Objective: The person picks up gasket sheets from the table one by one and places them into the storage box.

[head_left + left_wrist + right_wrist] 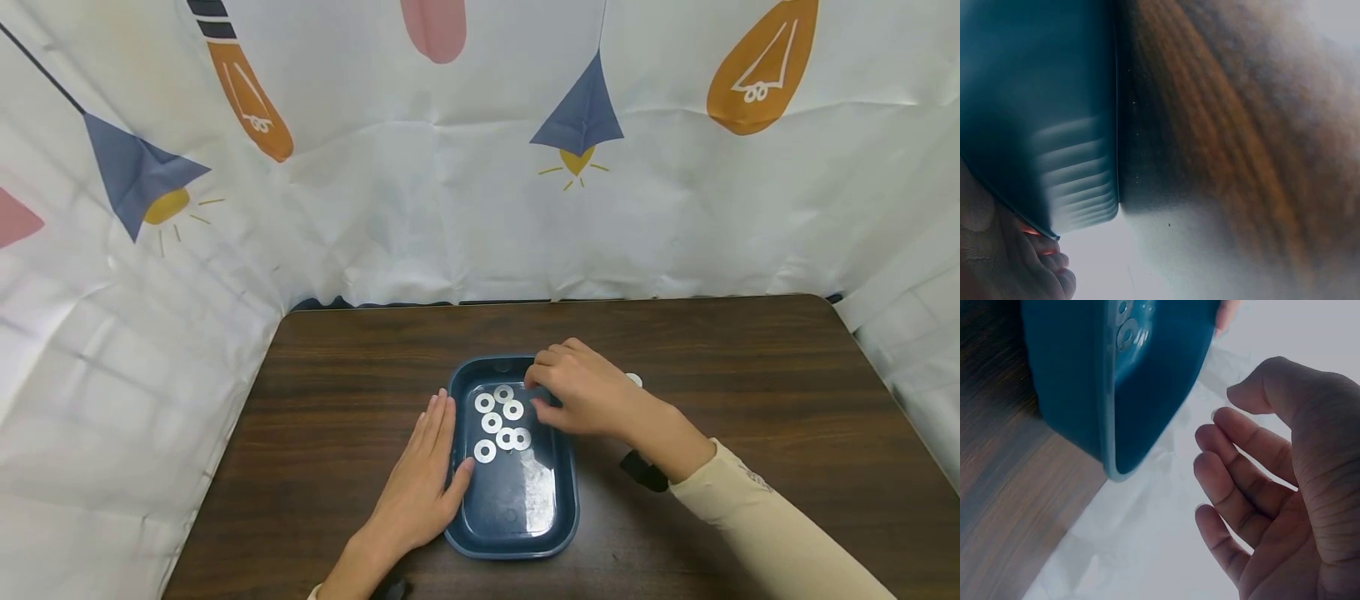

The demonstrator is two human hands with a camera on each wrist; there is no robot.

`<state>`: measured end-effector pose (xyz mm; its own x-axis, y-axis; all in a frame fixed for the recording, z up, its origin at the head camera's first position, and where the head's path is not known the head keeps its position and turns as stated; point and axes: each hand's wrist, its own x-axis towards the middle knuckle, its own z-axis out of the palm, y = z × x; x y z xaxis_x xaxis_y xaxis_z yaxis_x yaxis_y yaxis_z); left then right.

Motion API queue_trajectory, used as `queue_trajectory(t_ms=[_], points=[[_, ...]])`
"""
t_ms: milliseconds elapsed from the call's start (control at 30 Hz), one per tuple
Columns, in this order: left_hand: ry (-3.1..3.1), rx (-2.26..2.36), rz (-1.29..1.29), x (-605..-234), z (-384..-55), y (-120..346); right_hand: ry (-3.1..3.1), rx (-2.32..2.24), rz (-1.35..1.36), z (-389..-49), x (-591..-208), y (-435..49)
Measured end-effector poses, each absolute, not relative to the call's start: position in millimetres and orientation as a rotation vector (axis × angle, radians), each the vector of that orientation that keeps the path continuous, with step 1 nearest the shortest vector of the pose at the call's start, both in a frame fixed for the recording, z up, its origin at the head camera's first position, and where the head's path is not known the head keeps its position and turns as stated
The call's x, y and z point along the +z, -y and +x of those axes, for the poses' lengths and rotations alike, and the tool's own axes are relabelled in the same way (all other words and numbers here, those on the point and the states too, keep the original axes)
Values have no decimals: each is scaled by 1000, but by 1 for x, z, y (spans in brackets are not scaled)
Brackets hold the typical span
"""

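Observation:
A blue tray (517, 542) lies on the table, and several flat white rings like washers (484, 451) are spread over its far half. Along the tray's left side rests my left hand (423, 483), fingers straight and together, thumb over the rim. In the left wrist view the tray's ridged outer wall (1079, 175) fills the left half, with fingertips below it. My right hand (581, 392) hovers at the tray's far right rim. Its fingers (1241, 469) are loosely bent, thumb apart from them, and nothing shows between them in the right wrist view.
Partly hidden behind the right forearm, another white ring (634, 379) lies on the dark wooden table (360, 358). A white curtain (480, 233) printed with lamps hangs behind the table's far edge and down its sides.

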<state>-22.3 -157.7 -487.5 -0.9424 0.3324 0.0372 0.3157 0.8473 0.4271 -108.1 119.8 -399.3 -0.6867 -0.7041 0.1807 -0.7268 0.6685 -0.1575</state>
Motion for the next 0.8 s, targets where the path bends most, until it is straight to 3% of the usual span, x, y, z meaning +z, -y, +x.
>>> queue_trajectory(t_ms=[800], points=[[-2989,672,520,-485,-22,157,2836,543,829,-101,-411,-193]])
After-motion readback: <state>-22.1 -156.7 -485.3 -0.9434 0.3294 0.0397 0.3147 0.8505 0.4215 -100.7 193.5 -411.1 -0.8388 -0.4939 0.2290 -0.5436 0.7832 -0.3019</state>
